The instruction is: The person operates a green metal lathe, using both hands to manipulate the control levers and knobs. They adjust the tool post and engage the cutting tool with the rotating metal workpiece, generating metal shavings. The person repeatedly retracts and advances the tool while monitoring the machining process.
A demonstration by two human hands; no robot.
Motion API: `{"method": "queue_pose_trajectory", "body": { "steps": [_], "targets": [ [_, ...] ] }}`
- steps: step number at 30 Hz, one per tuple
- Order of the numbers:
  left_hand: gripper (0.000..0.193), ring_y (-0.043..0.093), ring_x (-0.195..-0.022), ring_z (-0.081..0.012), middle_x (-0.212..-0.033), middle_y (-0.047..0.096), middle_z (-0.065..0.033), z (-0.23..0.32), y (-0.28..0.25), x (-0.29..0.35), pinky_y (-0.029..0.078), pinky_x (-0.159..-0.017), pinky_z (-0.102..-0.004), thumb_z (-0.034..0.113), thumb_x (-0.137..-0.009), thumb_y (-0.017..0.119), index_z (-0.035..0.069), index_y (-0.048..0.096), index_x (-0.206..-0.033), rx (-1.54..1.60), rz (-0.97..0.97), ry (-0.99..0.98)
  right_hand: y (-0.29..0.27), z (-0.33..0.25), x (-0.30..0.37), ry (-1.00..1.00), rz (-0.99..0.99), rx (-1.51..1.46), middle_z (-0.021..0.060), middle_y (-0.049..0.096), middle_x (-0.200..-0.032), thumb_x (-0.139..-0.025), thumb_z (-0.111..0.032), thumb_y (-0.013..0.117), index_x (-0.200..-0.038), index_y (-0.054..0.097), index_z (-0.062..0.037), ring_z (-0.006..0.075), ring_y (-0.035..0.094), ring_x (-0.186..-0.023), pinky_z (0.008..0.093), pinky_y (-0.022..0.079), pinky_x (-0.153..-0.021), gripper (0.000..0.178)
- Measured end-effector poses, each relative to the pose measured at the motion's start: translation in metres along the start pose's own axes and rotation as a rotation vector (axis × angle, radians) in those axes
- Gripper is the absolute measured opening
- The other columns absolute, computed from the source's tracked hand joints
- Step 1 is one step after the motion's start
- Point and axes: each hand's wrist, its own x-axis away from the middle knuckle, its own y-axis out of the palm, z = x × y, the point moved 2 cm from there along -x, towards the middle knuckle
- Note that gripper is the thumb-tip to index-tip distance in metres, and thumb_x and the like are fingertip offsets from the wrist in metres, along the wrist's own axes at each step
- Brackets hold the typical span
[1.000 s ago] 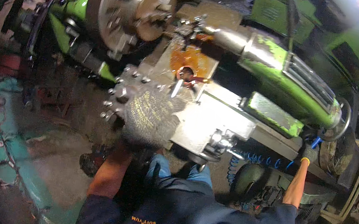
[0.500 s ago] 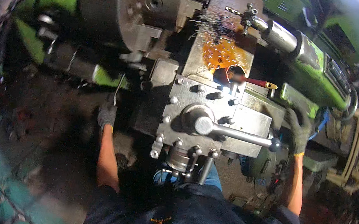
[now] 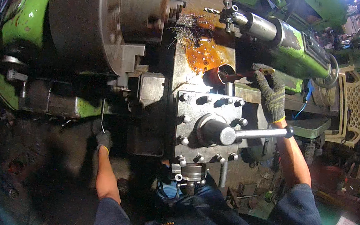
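My right hand [image 3: 270,92], in a grey knitted glove, is closed around the handle of a brush [image 3: 239,77]. The brush's far end reaches into a small round cup [image 3: 226,73] on the lathe's cross slide, so its bristles are hidden. Low on the left, my gloved left hand [image 3: 103,140] is wrapped around the lower end of a thin bent metal lever [image 3: 103,115]. Between my arms stands the square tool post [image 3: 205,128], its long clamping handle [image 3: 263,133] pointing right, just below my right wrist.
A large metal chuck [image 3: 142,6] fills the upper left. Facing it is a tailstock [image 3: 288,40] with a drill bit [image 3: 211,10]. Curly metal chips [image 3: 188,27] and brown oil [image 3: 204,55] lie on the slide. A beige plastic chair [image 3: 350,108] stands at right.
My right hand has moved up and left from beside the machine and taken hold of the brush handle. My left hand stays at the lever. The whole view has shifted.
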Motion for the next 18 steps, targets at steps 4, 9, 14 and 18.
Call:
{"method": "queue_pose_trajectory", "body": {
  "steps": [4, 9, 14, 18],
  "targets": [
    [0.005, 0.059, -0.066, -0.0238, -0.072, 0.062, -0.0092, -0.012, -0.058, -0.021, 0.049, -0.061, -0.0428, 0.012, -0.083, 0.068, 0.008, 0.069, -0.087, 0.757, -0.067, -0.176, 0.013, -0.035, -0.023, -0.092, -0.086, -0.070, 0.0082, 0.071, -0.105, -0.100, -0.015, 0.062, -0.116, 0.066, -0.0025, 0.0128, 0.066, -0.096, 0.0299, 0.055, -0.085, 0.020],
    [0.006, 0.054, -0.058, -0.0155, -0.072, 0.063, -0.0038, 0.058, -0.075, -0.011, 0.047, -0.052, -0.0315, 0.015, -0.086, 0.071, 0.012, 0.067, -0.085, -0.296, 0.227, 0.668, 0.012, -0.044, -0.029, -0.195, -0.193, -0.015, 0.0093, 0.072, -0.104, -0.099, -0.016, 0.065, -0.114, 0.066, -0.0022, 0.0148, 0.067, -0.096, 0.0315, 0.054, -0.086, 0.021],
    [0.019, 0.046, -0.040, -0.0167, -0.067, 0.060, -0.0060, 0.116, -0.052, 0.040, 0.039, -0.034, -0.0351, 0.022, -0.089, 0.072, 0.012, 0.059, -0.079, 0.666, -0.116, -0.189, -0.002, -0.043, -0.017, -0.215, -0.160, -0.002, 0.0100, 0.072, -0.102, -0.099, -0.015, 0.065, -0.112, 0.067, -0.0016, 0.0153, 0.067, -0.095, 0.0319, 0.054, -0.085, 0.019],
    [0.019, 0.050, -0.042, -0.0179, -0.072, 0.062, -0.0070, 0.087, -0.042, 0.051, 0.044, -0.037, -0.0353, 0.028, -0.091, 0.069, 0.011, 0.062, -0.094, 0.666, -0.161, -0.208, -0.001, -0.054, -0.023, -0.114, -0.003, 0.096, 0.0094, 0.072, -0.096, -0.097, -0.016, 0.067, -0.108, 0.068, -0.0027, 0.0156, 0.068, -0.090, 0.0316, 0.054, -0.081, 0.017]
  ]
}}
